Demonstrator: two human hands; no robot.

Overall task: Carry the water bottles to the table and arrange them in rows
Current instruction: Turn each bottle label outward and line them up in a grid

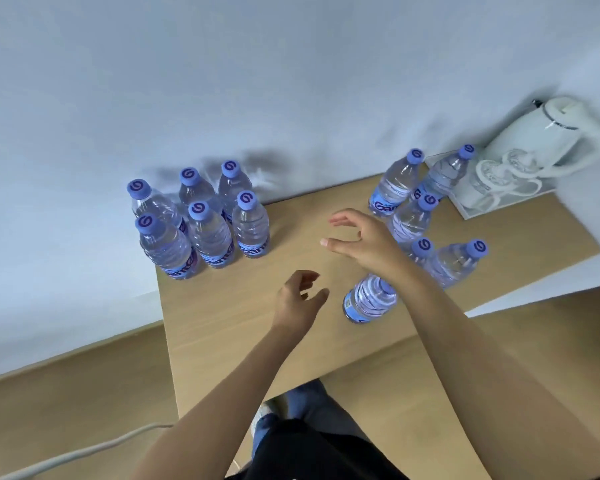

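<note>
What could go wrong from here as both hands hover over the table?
The right forearm passes right over the near bottle; a sweep could tip it. The loose right-side bottles stand unevenly, so reaching past could topple one. The left block sits close to the table edge; a nudge might push one off.

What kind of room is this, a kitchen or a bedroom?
Hard to say for sure. It looks like a plain room in a home or office: a wooden table against a bare white wall, a white kettle at the back, and water bottles on the table.
</note>
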